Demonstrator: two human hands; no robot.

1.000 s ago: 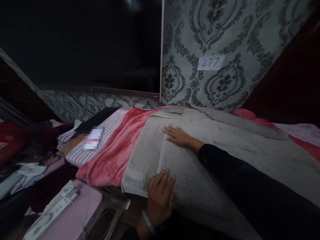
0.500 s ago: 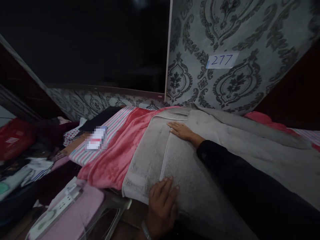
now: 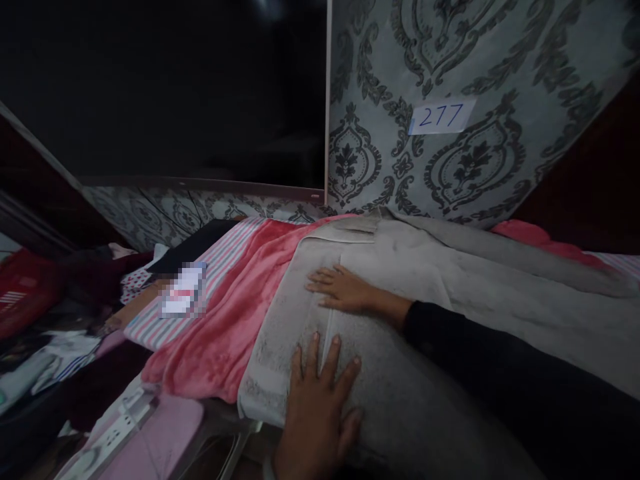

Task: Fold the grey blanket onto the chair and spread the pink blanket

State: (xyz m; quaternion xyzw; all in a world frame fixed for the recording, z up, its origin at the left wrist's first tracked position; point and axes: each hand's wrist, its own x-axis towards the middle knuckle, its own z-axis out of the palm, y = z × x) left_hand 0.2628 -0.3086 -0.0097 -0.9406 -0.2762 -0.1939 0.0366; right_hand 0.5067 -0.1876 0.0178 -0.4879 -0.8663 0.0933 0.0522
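A grey garment point(image 3: 400, 267) with a fuzzy surface is spread flat, with a seam running down its left part. A long sleeve-like strip of it stretches along the back toward the right. My right hand point(image 3: 345, 290), in a black sleeve, lies palm down on the garment with its fingers apart, pointing left. Closer to me, my left hand point(image 3: 317, 407) rests palm down near the garment's front edge, fingers spread across the seam. Neither hand holds anything. Under the garment's left side shows a pink blanket point(image 3: 225, 320), which lies over a striped cloth point(image 3: 150, 327).
A large dark screen point(image 3: 175, 93) stands at the back left, beside patterned wallpaper bearing a paper label point(image 3: 443, 116). At the lower left, a white power strip point(image 3: 110, 437) lies on a pink surface point(image 3: 170, 427). Several piled clothes point(image 3: 65, 360) and a red bag point(image 3: 27, 290) are further left.
My right hand has slid toward me and slightly left over the garment. My left hand has spread its fingers and lies flatter, slightly higher in view. The view has shifted slightly.
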